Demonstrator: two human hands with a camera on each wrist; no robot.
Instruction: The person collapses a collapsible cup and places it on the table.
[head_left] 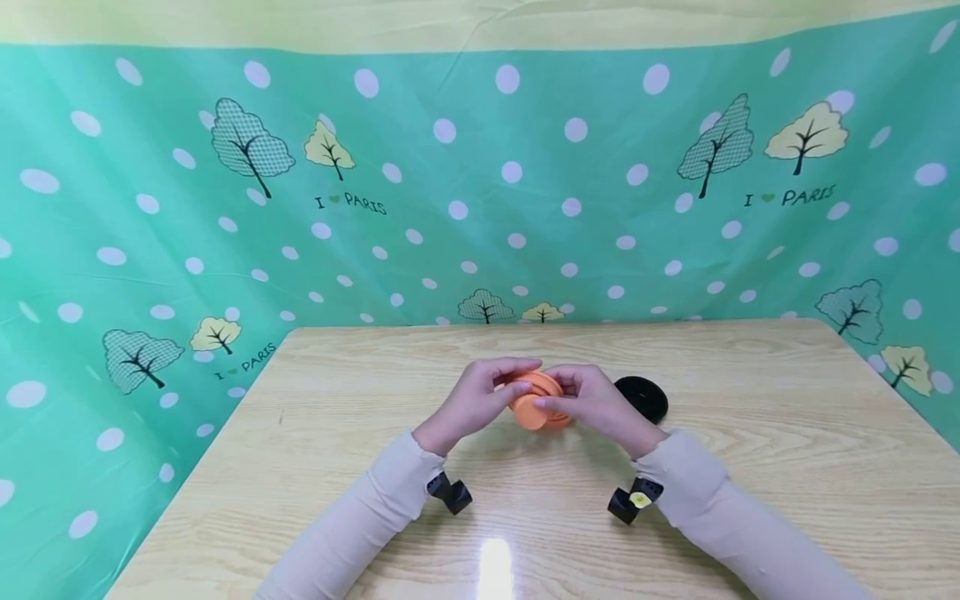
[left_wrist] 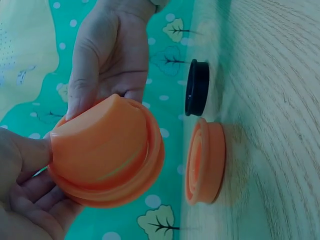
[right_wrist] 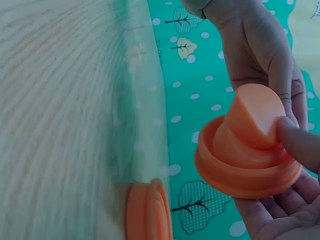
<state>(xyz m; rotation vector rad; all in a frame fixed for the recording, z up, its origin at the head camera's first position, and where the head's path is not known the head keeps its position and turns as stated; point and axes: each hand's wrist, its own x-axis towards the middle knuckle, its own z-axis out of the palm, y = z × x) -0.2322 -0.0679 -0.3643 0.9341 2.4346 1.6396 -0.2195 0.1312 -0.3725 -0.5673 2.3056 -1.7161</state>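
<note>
Both hands hold an orange collapsible cup (head_left: 531, 412) just above the table, near its middle. Its round base pokes out lopsidedly from the folded rings, as the right wrist view shows of the cup (right_wrist: 250, 145). My left hand (head_left: 480, 397) grips the rim on one side, thumb against the protruding wall. From the opposite side my right hand (head_left: 597, 407) pinches it, thumb on the bulging part and fingers beneath. Below the cup, a second round orange piece (left_wrist: 206, 162) with inner rings lies on the table. A black round lid-like piece (head_left: 641, 399) sits beside my right hand.
The wooden table (head_left: 360, 383) reaches back to a green dotted cloth (head_left: 420, 183) printed with trees. A black wrist camera (head_left: 452, 493) sticks out from the left sleeve, and another wrist camera (head_left: 628, 502) from the right.
</note>
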